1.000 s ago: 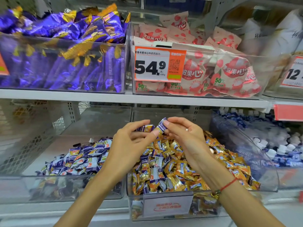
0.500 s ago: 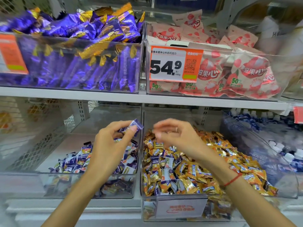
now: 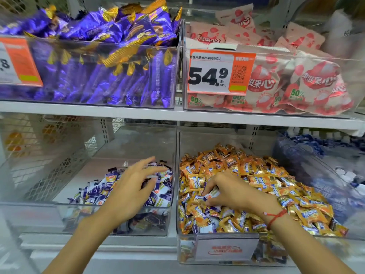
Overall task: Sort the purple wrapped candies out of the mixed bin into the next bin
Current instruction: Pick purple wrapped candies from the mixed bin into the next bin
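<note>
Presently, the left hand (image 3: 130, 186) hovers with fingers spread over the purple candies (image 3: 94, 192) in the next bin (image 3: 39, 206). The right hand (image 3: 231, 191) pinches a purple candy (image 3: 212, 194) in the mixed bin (image 3: 227, 252). Judged step: picking; next, lift and carry it leftward.

left grip (image 3: 136, 186) splayed, right grip (image 3: 227, 191) curled

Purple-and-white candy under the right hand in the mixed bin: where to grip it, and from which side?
Pinch the purple-and-white candy across its exposed body, coming from above. It lies flat on the heap of orange candies, so only its top is free; its ends look partly buried. The right hand already has its fingertips curled onto it, though a firm hold isn't clear.
</note>
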`<state>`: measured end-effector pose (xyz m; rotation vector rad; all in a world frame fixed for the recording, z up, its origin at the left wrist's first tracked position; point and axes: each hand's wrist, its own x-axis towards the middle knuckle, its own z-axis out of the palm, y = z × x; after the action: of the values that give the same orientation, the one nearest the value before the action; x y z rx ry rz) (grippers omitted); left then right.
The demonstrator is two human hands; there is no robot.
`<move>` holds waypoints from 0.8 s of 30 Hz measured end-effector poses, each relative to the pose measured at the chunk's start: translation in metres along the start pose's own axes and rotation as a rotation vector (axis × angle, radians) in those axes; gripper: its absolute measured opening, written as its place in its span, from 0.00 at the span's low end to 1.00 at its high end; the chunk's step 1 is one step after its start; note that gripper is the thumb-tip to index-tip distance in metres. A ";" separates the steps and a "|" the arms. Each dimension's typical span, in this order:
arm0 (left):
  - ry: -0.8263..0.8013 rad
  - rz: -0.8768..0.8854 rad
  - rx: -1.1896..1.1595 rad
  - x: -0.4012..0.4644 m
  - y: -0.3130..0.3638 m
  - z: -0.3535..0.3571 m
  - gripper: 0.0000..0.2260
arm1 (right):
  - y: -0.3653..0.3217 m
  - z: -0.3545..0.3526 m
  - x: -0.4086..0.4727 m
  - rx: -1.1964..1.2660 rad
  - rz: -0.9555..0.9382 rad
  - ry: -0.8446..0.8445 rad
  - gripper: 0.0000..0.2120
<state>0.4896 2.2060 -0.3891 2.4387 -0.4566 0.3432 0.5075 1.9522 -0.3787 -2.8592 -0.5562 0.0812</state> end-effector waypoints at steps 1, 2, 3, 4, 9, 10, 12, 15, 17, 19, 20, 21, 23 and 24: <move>0.079 0.023 0.016 0.000 0.006 -0.001 0.15 | 0.002 -0.003 0.000 0.065 0.008 0.017 0.08; 0.158 0.045 0.007 0.001 0.013 -0.002 0.15 | 0.005 -0.007 -0.001 0.146 0.016 0.044 0.06; 0.224 0.062 -0.022 0.001 0.020 -0.003 0.14 | 0.008 -0.012 -0.002 0.231 0.030 0.074 0.06; 0.274 0.077 -0.067 0.000 0.028 -0.002 0.13 | 0.010 -0.017 -0.005 0.315 0.049 0.104 0.07; 0.291 0.116 -0.312 -0.003 0.061 0.006 0.09 | 0.004 -0.034 -0.022 0.796 0.105 0.166 0.08; 0.272 0.112 -0.323 -0.002 0.065 0.008 0.10 | 0.001 -0.036 -0.023 0.883 0.131 0.166 0.09; 0.224 0.093 -0.329 -0.001 0.072 0.012 0.14 | -0.004 -0.040 -0.026 0.994 0.146 0.154 0.11; 0.204 0.083 -0.396 0.002 0.079 0.016 0.14 | -0.012 -0.042 -0.028 1.019 0.090 0.138 0.10; 0.223 0.083 -0.449 0.004 0.081 0.017 0.09 | -0.016 -0.043 -0.028 1.025 0.065 0.146 0.10; 0.236 0.076 -0.453 0.006 0.081 0.018 0.08 | -0.016 -0.044 -0.027 1.023 0.047 0.154 0.10; 0.238 0.066 -0.443 0.007 0.079 0.019 0.08 | -0.016 -0.044 -0.027 0.998 0.041 0.151 0.10; 0.242 0.050 -0.430 0.008 0.077 0.019 0.07 | -0.014 -0.043 -0.026 0.956 0.038 0.145 0.10; 0.269 0.017 -0.397 0.009 0.074 0.018 0.04 | -0.011 -0.041 -0.026 0.870 0.044 0.119 0.10; 0.299 0.007 -0.361 0.010 0.073 0.018 0.04 | -0.009 -0.040 -0.026 0.841 0.056 0.103 0.10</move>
<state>0.4717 2.1380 -0.3606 1.9964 -0.3596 0.5658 0.4837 1.9420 -0.3373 -2.0426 -0.3117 0.1370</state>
